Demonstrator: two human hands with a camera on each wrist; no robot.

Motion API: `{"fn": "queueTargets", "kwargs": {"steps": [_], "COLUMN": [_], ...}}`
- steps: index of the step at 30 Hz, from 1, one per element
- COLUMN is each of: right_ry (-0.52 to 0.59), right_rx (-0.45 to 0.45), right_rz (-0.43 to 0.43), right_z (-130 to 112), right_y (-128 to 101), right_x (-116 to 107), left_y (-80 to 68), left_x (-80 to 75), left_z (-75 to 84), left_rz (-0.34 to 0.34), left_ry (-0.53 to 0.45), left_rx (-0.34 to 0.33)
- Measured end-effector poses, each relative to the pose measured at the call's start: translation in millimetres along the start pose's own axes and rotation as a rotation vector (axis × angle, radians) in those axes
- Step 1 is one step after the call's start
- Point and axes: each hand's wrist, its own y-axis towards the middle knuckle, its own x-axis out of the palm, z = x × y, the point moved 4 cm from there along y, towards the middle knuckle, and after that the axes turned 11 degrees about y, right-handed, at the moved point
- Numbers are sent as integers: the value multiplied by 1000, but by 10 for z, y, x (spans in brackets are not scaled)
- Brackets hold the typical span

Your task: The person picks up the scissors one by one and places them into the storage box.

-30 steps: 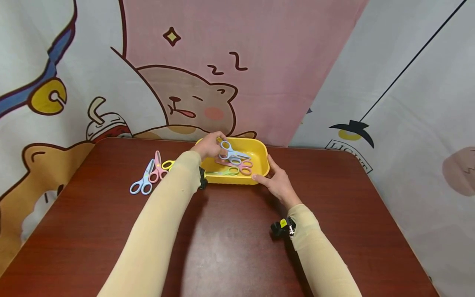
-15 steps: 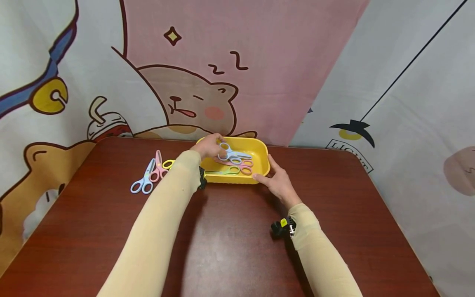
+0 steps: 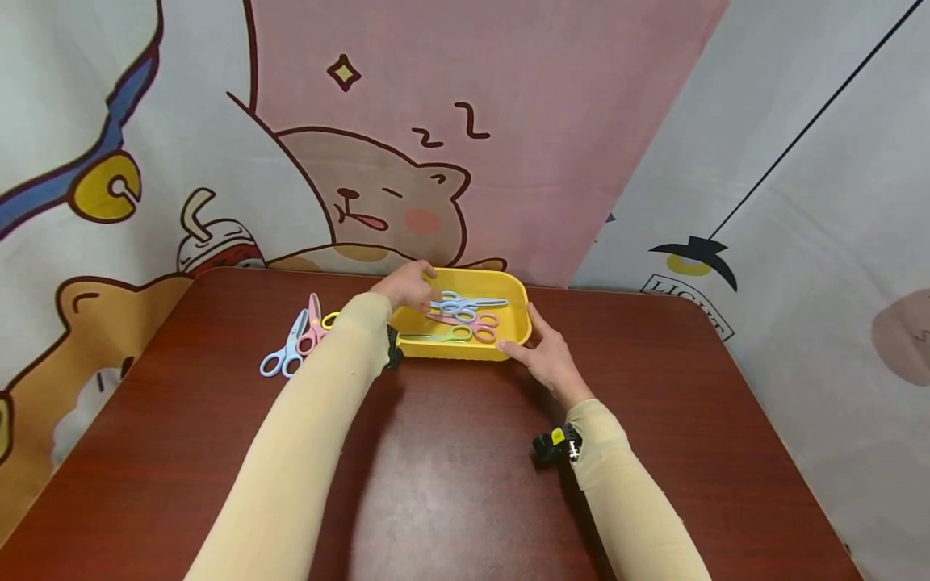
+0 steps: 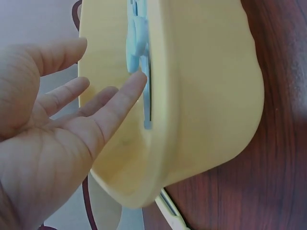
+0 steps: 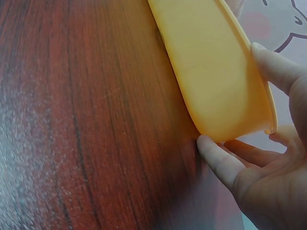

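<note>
Bin (image 3: 450, 352) sits toward the back of the counter (image 3: 436, 452), backdrop (image 3: 552, 121) behind it. Inside bin, back to front: rear scissors (image 3: 468, 304), mid scissors (image 3: 474, 325), front scissors (image 3: 446, 336). Left of bin on the counter, outermost first: outer scissors (image 3: 293, 342), next scissors (image 3: 315, 311), innermost scissors (image 3: 327, 326), partly behind left sleeve (image 3: 327, 411). Hands: left hand (image 3: 407, 287) over bin's left end, right hand (image 3: 548, 361) at its right end.

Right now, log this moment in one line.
left hand: over left end of yellow tray, holding nothing | right hand: grips tray's right end | in tray: blue scissors, pink scissors, green scissors | on table: more scissors
</note>
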Motion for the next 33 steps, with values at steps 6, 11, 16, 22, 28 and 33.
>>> {"fn": "queueTargets", "kwargs": {"steps": [6, 11, 16, 22, 28, 33], "right_ry": [-5, 2, 4, -1, 2, -20], "right_rx": [6, 2, -5, -11, -9, -6], "right_rz": [-3, -5, -6, -1, 5, 12], "right_z": [-3, -7, -9, -5, -12, -15], "right_y": [0, -7, -5, 7, 5, 3], "right_x": [-5, -5, -4, -3, 5, -3], "left_y": [-73, -192, -270, -338, -416, -488], "left_x": [-29, -60, -82, -117, -144, -162], "left_z": [21, 68, 71, 72, 79, 81], "left_rz": [0, -9, -7, 9, 26, 51], "left_ry": [-8, -37, -54, -52, -9, 26], "left_rx": [32, 94, 153, 189, 208, 227]}}
